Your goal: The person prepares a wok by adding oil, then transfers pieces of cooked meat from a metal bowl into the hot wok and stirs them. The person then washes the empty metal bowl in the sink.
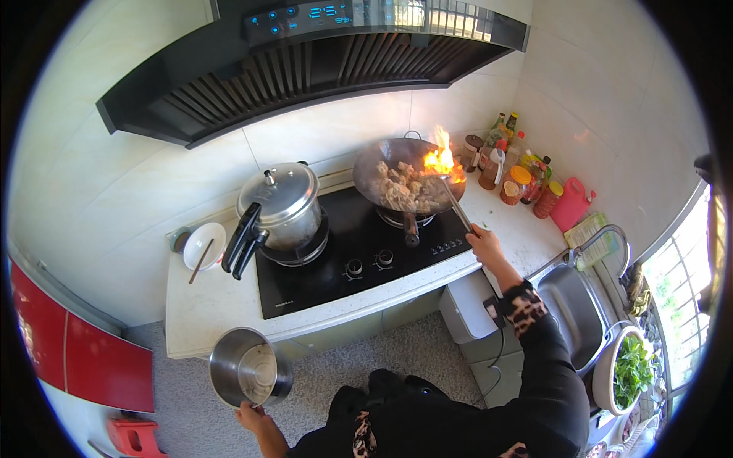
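In my right hand [487,249] is the handle of a metal cooking ladle or spatula [456,203], its head inside a dark wok [375,157]. Browned chunks of food, likely meat, [401,189] lie in the wok, and tall flames [441,156] rise from its right side. Steam or smoke drifts over the left part. The wok rests on the right burner, its handle [411,229] pointing towards me. My left hand [252,417] grips the rim of a stainless steel pot [223,366], tilted over the floor in front of the counter; a little residue shows inside it.
A pressure cooker [280,200] occupies the left burner of the black gas hob [343,229]. Left of it is a white bowl [200,243] with a brown stick across. Sauce bottles and jars [515,183] crowd the right corner, near a sink [572,309] and leafy greens [633,372]. A range hood [309,68] hangs above.
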Action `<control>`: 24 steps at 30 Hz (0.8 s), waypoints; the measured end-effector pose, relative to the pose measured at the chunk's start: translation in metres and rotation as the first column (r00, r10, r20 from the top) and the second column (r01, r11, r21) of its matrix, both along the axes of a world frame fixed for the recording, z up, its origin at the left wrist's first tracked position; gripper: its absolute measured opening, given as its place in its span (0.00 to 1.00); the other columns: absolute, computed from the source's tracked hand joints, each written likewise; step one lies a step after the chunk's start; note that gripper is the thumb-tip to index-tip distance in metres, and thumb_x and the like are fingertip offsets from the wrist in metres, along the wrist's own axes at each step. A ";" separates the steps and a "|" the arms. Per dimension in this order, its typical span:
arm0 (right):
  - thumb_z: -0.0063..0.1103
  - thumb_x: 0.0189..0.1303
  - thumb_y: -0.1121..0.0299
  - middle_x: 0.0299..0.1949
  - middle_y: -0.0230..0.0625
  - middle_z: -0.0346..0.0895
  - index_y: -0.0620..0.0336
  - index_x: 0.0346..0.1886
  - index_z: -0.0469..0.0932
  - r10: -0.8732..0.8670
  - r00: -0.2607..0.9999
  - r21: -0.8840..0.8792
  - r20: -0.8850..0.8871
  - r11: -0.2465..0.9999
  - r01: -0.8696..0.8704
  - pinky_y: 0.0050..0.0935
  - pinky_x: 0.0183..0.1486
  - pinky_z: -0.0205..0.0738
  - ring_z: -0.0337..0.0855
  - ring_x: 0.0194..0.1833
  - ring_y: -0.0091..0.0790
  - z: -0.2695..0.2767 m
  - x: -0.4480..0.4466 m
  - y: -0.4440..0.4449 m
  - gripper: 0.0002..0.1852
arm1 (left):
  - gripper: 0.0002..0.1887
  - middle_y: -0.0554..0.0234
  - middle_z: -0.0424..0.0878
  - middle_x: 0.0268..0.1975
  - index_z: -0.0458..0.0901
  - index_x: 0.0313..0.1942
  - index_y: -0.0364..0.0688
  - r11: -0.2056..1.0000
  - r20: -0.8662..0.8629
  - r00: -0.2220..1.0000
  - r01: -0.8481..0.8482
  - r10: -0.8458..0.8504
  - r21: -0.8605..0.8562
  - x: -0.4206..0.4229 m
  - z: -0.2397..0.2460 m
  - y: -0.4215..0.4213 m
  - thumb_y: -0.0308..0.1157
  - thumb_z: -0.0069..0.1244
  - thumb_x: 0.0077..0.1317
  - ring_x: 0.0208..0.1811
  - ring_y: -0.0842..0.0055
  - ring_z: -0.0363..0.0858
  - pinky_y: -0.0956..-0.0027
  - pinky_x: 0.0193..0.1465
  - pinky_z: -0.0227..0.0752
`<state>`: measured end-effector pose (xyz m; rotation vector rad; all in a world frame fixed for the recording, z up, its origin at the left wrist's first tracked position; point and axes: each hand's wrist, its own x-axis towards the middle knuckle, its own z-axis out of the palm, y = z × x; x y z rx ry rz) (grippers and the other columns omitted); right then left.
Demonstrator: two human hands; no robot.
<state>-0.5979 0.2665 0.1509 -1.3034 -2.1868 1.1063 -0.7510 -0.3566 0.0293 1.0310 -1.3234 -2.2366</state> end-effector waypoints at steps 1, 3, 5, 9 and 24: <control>0.51 0.59 0.60 0.19 0.37 0.72 0.48 0.55 0.72 0.008 0.995 0.139 0.098 0.990 -0.021 0.32 0.20 0.67 0.74 0.18 0.33 -0.004 -0.005 0.007 0.20 | 0.11 0.68 0.65 0.19 0.62 0.22 0.44 1.000 0.008 1.000 -0.006 0.006 0.005 0.002 0.001 -0.001 0.18 0.43 0.42 0.13 0.80 0.63 0.79 0.15 0.59; 0.50 0.58 0.60 0.34 0.45 0.79 0.50 0.54 0.72 0.007 0.957 0.381 0.290 0.916 -0.122 0.42 0.41 0.72 0.79 0.39 0.49 -0.012 -0.028 0.018 0.20 | 0.11 0.68 0.65 0.19 0.63 0.23 0.45 0.999 0.041 0.999 0.032 -0.031 -0.025 0.003 0.002 -0.001 0.18 0.43 0.42 0.13 0.81 0.63 0.79 0.15 0.59; 0.50 0.58 0.60 0.40 0.46 0.79 0.51 0.53 0.72 0.009 0.950 0.369 0.313 0.920 -0.130 0.46 0.49 0.68 0.75 0.48 0.54 -0.014 -0.051 0.027 0.19 | 0.10 0.69 0.65 0.18 0.63 0.23 0.44 0.999 0.023 0.999 0.033 -0.033 -0.023 0.003 0.002 -0.001 0.18 0.43 0.42 0.13 0.81 0.62 0.79 0.15 0.59; 0.51 0.58 0.63 0.28 0.39 0.77 0.54 0.51 0.73 0.032 0.994 0.329 0.105 0.942 -0.065 0.36 0.31 0.71 0.78 0.30 0.39 0.005 -0.064 0.026 0.17 | 0.10 0.69 0.66 0.19 0.64 0.23 0.44 0.999 -0.050 0.998 0.045 -0.045 -0.002 0.002 0.000 0.004 0.18 0.43 0.42 0.13 0.81 0.64 0.79 0.16 0.60; 0.50 0.57 0.58 0.38 0.48 0.79 0.46 0.52 0.74 0.073 0.931 0.295 0.357 0.937 -0.187 0.42 0.46 0.71 0.78 0.43 0.52 0.025 0.001 -0.014 0.19 | 0.11 0.65 0.69 0.23 0.64 0.25 0.43 1.000 -0.002 1.000 -0.005 0.005 -0.025 0.006 -0.003 -0.003 0.17 0.42 0.41 0.19 0.76 0.70 0.76 0.20 0.67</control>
